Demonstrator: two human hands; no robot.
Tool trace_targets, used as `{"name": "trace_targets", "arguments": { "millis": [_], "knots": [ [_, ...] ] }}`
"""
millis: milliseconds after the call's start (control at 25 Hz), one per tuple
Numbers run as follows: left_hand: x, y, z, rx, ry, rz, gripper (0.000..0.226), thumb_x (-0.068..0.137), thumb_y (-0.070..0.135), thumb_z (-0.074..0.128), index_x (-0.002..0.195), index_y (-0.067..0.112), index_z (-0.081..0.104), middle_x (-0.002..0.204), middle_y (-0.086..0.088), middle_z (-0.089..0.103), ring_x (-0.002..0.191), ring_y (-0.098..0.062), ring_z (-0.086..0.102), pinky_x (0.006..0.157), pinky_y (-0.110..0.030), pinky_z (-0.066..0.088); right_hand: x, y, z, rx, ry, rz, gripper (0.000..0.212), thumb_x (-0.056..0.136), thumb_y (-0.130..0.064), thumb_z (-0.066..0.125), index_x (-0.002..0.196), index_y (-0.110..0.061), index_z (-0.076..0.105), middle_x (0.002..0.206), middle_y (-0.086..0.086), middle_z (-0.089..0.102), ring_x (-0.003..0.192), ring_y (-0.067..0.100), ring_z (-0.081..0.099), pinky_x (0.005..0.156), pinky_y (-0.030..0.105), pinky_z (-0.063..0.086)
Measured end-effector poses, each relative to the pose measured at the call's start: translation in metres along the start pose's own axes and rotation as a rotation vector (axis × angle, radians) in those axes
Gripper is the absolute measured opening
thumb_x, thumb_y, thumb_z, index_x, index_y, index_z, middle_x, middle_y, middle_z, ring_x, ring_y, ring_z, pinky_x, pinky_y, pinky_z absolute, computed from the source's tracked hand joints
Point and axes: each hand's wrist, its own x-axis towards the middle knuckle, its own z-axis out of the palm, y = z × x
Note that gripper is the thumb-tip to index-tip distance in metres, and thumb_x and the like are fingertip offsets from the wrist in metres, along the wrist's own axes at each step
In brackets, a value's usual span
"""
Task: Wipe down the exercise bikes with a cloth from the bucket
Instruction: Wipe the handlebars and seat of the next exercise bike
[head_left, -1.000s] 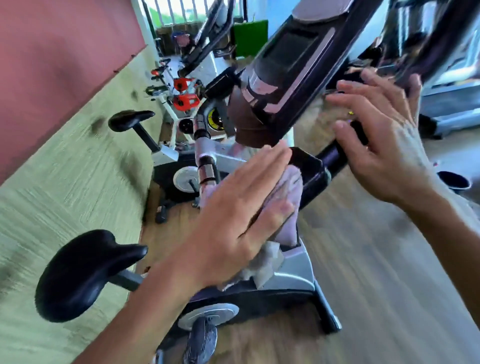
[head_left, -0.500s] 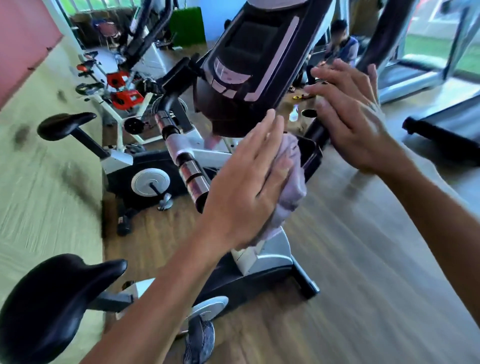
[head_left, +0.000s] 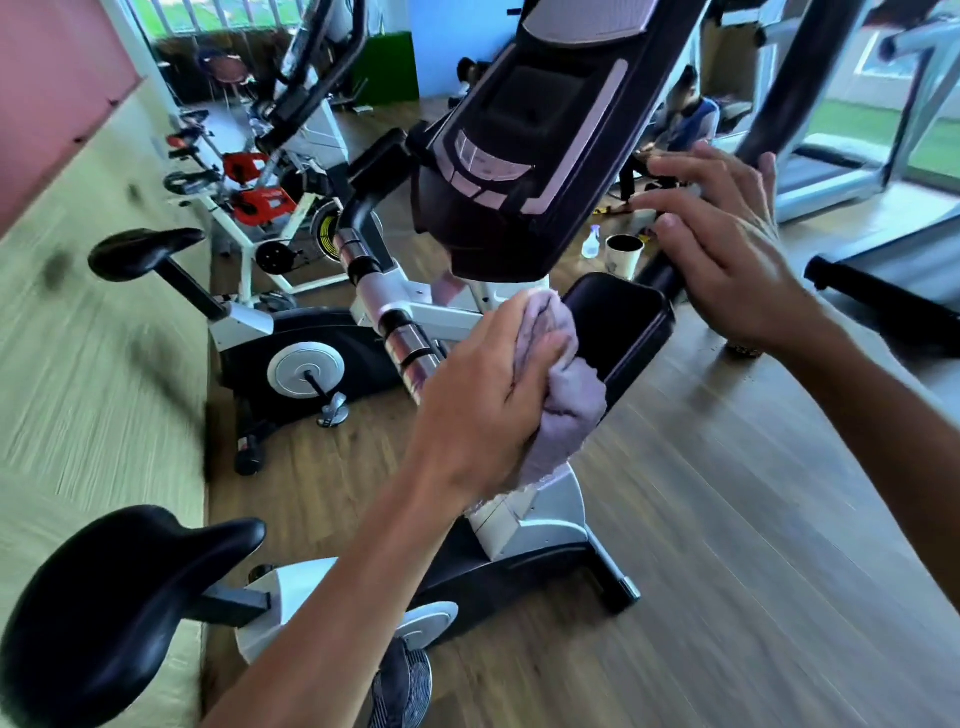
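I stand at an exercise bike with a black console (head_left: 535, 140) and a black tray (head_left: 618, 322) under it. My left hand (head_left: 483, 395) grips a bunched pale pink cloth (head_left: 561, 384) and holds it against the near edge of that tray, just below the console. My right hand (head_left: 727, 249) is beside the console with fingers spread and nearly straight, over the black right handlebar (head_left: 660, 273), touching or almost touching it. A small dark bucket (head_left: 623, 254) stands on the floor beyond the bike.
The bike's black saddle (head_left: 104, 608) is at lower left. A second bike (head_left: 291, 332) and red spin bikes (head_left: 254, 197) line the left wall. A spray bottle (head_left: 591, 243) stands by the bucket. A treadmill (head_left: 831, 171) and a seated person (head_left: 680, 124) are beyond.
My left hand went from flat fingers pressing the cloth to fingers curled round it, bunching it at the tray. The view swung left and steadied; my right hand stayed by the handlebar.
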Motion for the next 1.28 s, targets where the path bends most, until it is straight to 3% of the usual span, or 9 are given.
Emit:
{"name": "trace_targets", "arguments": {
  "millis": [160, 240, 320, 440, 600, 720, 920, 1120, 1280],
  "knots": [
    [0.016, -0.028, -0.025, 0.070, 0.164, 0.031, 0.026, 0.105, 0.029, 0.047, 0.127, 0.021, 0.056, 0.117, 0.014, 0.058, 0.103, -0.007, 0.057, 0.089, -0.036, 0.052, 0.006, -0.017, -0.017, 0.082, -0.111, 0.091, 0.040, 0.098, -0.037, 0.042, 0.128, -0.019, 0.064, 0.136, -0.005, 0.056, 0.142, 0.011, 0.038, 0.124, 0.046, 0.012],
    [0.018, -0.039, -0.018, 0.276, 0.022, -0.077, 0.037, 0.102, 0.036, 0.038, 0.126, 0.018, 0.059, 0.129, 0.000, 0.057, 0.114, -0.018, 0.054, 0.099, -0.045, 0.047, 0.009, -0.041, -0.026, 0.215, -0.083, 0.182, 0.036, 0.100, -0.032, 0.048, 0.130, -0.018, 0.063, 0.112, -0.009, 0.061, 0.103, -0.009, 0.059, 0.102, 0.025, 0.044],
    [0.011, -0.049, -0.010, 0.295, -0.102, -0.054, 0.055, 0.098, 0.039, 0.030, 0.137, 0.014, 0.058, 0.146, -0.009, 0.049, 0.133, -0.025, 0.046, 0.112, -0.043, 0.036, 0.007, -0.073, -0.023, 0.216, -0.027, 0.210, 0.036, 0.099, -0.033, 0.049, 0.129, -0.020, 0.064, 0.111, -0.009, 0.065, 0.093, -0.004, 0.059, 0.096, 0.031, 0.049],
    [-0.001, -0.062, -0.022, -0.081, -0.108, 0.089, 0.051, 0.098, 0.029, 0.040, 0.143, 0.007, 0.051, 0.149, -0.007, 0.049, 0.138, -0.016, 0.041, 0.118, -0.028, 0.027, -0.011, -0.116, -0.002, -0.002, -0.062, 0.199, 0.039, 0.095, -0.042, 0.044, 0.124, -0.022, 0.064, 0.121, -0.005, 0.067, 0.117, 0.016, 0.057, 0.115, 0.046, 0.034],
    [-0.014, -0.077, -0.005, 0.318, -0.083, 0.380, 0.074, 0.102, 0.061, 0.029, 0.130, 0.000, 0.060, 0.128, -0.015, 0.065, 0.121, -0.032, 0.057, 0.106, -0.043, 0.040, -0.031, -0.145, 0.028, -0.399, -0.044, 0.327, 0.039, 0.099, -0.048, 0.035, 0.111, -0.027, 0.065, 0.121, -0.005, 0.068, 0.129, 0.020, 0.050, 0.124, 0.050, 0.006],
    [-0.020, -0.073, 0.013, 0.404, 0.046, 0.409, 0.084, 0.097, 0.072, 0.031, 0.115, -0.001, 0.067, 0.099, -0.015, 0.071, 0.094, -0.034, 0.066, 0.086, -0.042, 0.046, -0.022, -0.151, 0.035, -0.458, -0.040, 0.443, 0.046, 0.101, -0.054, 0.029, 0.110, -0.028, 0.065, 0.120, -0.003, 0.069, 0.130, 0.019, 0.050, 0.124, 0.052, 0.004],
    [0.009, -0.121, -0.003, 0.351, 0.200, 0.866, 0.073, 0.096, 0.068, 0.045, 0.103, 0.000, 0.071, 0.082, -0.014, 0.069, 0.074, -0.031, 0.066, 0.067, -0.041, 0.051, -0.041, -0.157, 0.036, -0.466, -0.022, 0.443, 0.043, 0.104, -0.047, 0.030, 0.120, -0.028, 0.064, 0.142, -0.007, 0.058, 0.138, 0.020, 0.043, 0.124, 0.052, 0.008],
    [-0.022, -0.082, 0.023, 0.289, 0.251, 0.429, 0.057, 0.103, 0.051, 0.040, 0.108, 0.002, 0.068, 0.090, -0.013, 0.067, 0.084, -0.034, 0.061, 0.078, -0.045, 0.048, -0.045, -0.165, 0.042, -0.530, -0.034, 0.457, 0.042, 0.106, -0.042, 0.032, 0.138, -0.027, 0.055, 0.158, -0.002, 0.043, 0.150, 0.017, 0.028, 0.124, 0.052, -0.009],
    [0.008, -0.124, 0.001, 0.179, 0.183, 0.762, 0.048, 0.104, 0.041, 0.042, 0.101, 0.005, 0.073, 0.083, -0.011, 0.070, 0.075, -0.030, 0.065, 0.068, -0.042, 0.050, -0.051, -0.163, 0.039, -0.503, -0.006, 0.430, 0.048, 0.104, -0.043, 0.031, 0.145, -0.025, 0.052, 0.161, -0.004, 0.038, 0.152, 0.014, 0.023, 0.125, 0.045, -0.010]
  ]
}}
